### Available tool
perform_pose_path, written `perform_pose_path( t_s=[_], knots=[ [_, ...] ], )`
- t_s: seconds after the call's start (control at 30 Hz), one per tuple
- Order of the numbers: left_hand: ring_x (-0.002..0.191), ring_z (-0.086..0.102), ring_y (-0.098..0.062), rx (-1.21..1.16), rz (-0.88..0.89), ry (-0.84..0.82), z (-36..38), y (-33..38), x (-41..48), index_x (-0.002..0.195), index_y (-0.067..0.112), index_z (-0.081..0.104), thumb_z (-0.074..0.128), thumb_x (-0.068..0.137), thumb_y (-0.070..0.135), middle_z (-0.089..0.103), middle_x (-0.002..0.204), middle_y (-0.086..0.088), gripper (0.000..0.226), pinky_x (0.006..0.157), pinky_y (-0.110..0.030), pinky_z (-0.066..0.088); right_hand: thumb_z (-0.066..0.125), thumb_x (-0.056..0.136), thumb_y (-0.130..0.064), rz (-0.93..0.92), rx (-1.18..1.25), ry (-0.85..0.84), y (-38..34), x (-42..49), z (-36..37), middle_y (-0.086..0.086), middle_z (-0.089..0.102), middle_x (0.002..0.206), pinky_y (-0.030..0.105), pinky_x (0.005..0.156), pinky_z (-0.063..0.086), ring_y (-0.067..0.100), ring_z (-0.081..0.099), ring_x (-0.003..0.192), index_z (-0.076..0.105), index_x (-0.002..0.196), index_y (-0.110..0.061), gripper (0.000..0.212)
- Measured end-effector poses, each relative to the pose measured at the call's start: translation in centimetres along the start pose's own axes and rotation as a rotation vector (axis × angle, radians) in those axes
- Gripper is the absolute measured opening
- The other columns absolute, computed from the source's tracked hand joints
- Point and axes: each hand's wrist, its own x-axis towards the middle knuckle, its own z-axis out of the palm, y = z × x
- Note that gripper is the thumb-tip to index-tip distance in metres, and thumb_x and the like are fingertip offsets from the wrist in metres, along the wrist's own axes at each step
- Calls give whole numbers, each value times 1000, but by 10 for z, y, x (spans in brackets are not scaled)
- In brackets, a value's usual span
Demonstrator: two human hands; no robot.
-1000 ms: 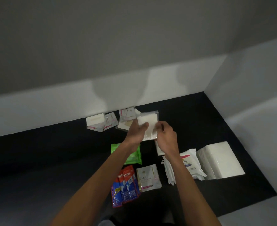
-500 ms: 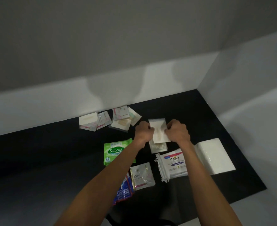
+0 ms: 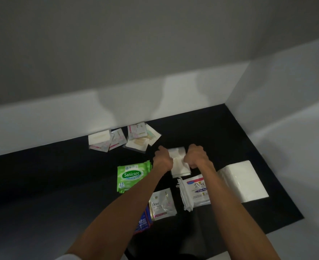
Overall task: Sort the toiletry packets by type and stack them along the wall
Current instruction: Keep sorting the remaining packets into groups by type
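we are pinching the clear packet [image 3: 179, 164] over the black mat [image 3: 220, 132], left hand [image 3: 162, 160] and right hand [image 3: 197, 156] curled on its side edges, long axis pointing at the wall [image 3: 61, 126]; the wall piles [image 3: 137, 140] are lying ahead-left, nearer our left hand.

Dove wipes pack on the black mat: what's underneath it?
Several similar white packs, their crimped edges poking out at its left and bottom. The right forearm covers its right side, hiding whatever lies beneath there.
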Motion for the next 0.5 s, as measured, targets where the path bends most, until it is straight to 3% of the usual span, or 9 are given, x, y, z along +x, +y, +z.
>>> perform_pose_path(
  t_s=[0.07,0.27,0.5],
  knots=[
    [126,61,-37,6,17,5,2,-2,1,152,-1,29,65,102,25,49,146,-25,66,99,-41,54,68,98,-16,-5,-17,-2,0,0,1,14,57,125,31,65,53,23,63,91,52,140,-10,45],
    [127,60,-36,-39,1,-8,6,-3,2,152,3,31,64,103,24,47,147,-24,62,97,-39,54,71,96,-22,33,3,-25,-3,2,4,15,56,130,45,95,61,29,67,108,51,141,-13,50],
    [128,60,-37,-36,4,-40,1,-2,4,149,0,36,64,101,23,49,146,-24,60,101,-42,55,68,98,-20,28,-41,0,-3,5,2,12,58,119,44,94,62,27,69,102,54,138,-11,43]
  ],
)
